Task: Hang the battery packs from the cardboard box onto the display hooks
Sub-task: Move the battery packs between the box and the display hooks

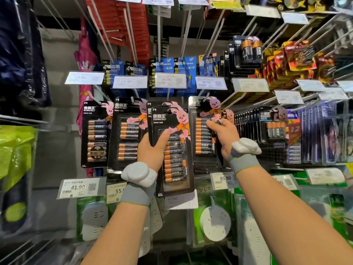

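Gripping battery pack (175,161), left hand (150,148), fingers hidden behind; right hand (222,132) pinching hung pack (203,146)

A black battery pack (175,161) with a pink bunny is standing upright, overlapping hanging packs (95,134) on display hooks (168,94).

The Duracell battery pack (172,150) in the left hand's (150,148) grip is showing a black card, a pink bunny in orange, and copper-and-black cells; the hung pack (203,142) that the right hand (223,133) is holding is showing the same; grey wristbands (136,194) are carrying white pods (140,174); above the grips blue packs (165,66) are hanging; below them green packaging (196,215) is showing.
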`<state>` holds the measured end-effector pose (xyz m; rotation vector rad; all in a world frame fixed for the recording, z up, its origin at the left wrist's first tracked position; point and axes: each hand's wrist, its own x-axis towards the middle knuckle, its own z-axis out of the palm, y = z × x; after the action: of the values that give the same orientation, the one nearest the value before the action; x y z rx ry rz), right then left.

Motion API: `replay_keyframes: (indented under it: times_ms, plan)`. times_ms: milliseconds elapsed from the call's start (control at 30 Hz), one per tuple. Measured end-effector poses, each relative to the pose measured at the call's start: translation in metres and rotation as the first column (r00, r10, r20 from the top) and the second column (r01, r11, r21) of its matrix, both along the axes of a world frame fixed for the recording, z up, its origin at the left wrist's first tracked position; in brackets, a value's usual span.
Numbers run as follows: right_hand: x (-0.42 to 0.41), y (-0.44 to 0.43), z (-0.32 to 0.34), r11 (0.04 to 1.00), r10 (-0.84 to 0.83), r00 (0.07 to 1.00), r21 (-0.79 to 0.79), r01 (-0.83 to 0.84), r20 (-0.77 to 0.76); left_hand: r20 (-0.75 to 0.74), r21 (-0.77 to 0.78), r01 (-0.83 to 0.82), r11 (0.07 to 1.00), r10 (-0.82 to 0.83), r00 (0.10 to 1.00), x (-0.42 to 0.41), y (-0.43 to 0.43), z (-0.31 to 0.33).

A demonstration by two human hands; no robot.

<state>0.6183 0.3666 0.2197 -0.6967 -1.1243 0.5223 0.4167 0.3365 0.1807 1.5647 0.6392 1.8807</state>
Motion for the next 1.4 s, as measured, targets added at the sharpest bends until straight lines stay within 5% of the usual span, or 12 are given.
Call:
replay_keyframes:
  times_ms: [533,867,1100,1400]
  plan:
    - [0.037,0.096,-0.004,0.979,0.036,0.999,-0.202,-0.032,0.016,0.010,-0.018,0.013,1.000,-0.013,1.000,0.002,0.002,0.003]
    - [0.019,0.013,-0.008,0.892,-0.003,0.999,-0.451,-0.015,-0.038,0.031,-0.015,0.017,1.000,-0.016,0.999,0.006,0.005,0.003]
    - [0.013,0.041,-0.007,0.907,-0.078,0.994,-0.420,0.039,-0.076,0.027,-0.040,0.036,0.999,-0.035,0.999,0.005,0.005,0.001]
    - [0.012,0.045,-0.001,0.853,-0.170,0.959,-0.454,0.259,0.227,0.027,-0.052,0.042,0.998,-0.040,0.999,0.004,0.007,0.003]
